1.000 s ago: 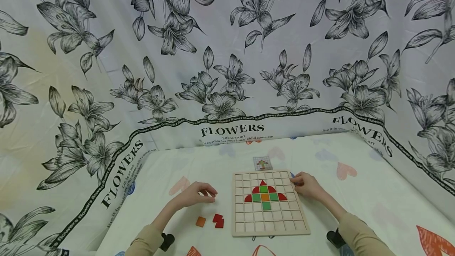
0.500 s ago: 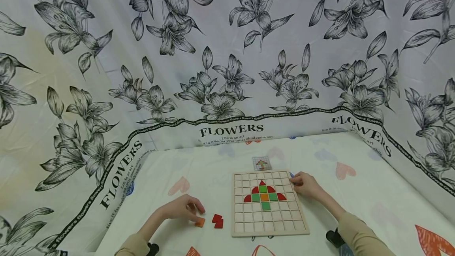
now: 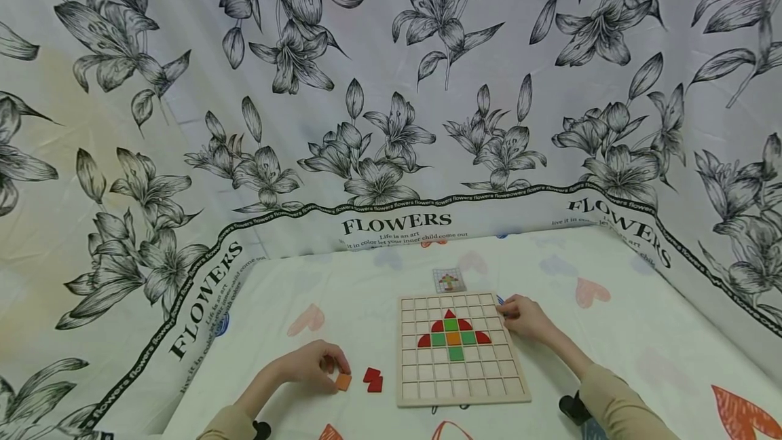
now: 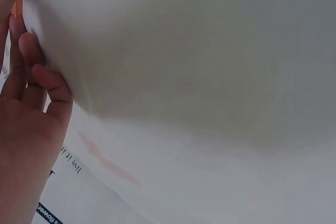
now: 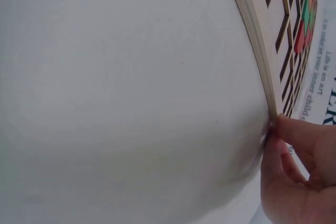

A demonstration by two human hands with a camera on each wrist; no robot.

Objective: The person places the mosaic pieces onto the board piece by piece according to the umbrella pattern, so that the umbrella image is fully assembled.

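On the cloth left of the board, my left hand (image 3: 311, 367) pinches an orange square tile (image 3: 344, 382). That tile (image 4: 19, 4) shows only in part at the upper left corner of the left wrist view, between the fingers and thumb. Two red tiles (image 3: 373, 379) lie close together just right of it. The wooden grid board (image 3: 427, 391) bears red, green and orange tiles laid in a tree-like pattern. My right hand (image 3: 527, 318) grips the board's upper right edge; in the right wrist view, finger and thumb pinch the rim (image 5: 258, 51).
A small pattern card (image 3: 449, 280) lies behind the board with a similar tree-like picture. The table is covered by a pale cloth (image 3: 360, 284) printed with hearts. A flower-printed curtain (image 3: 391, 121) hangs around the back and sides.
My left hand has come down and left onto the orange tile and taken hold of it; the tile now looks slightly tilted. The right hand stays at the board's edge.
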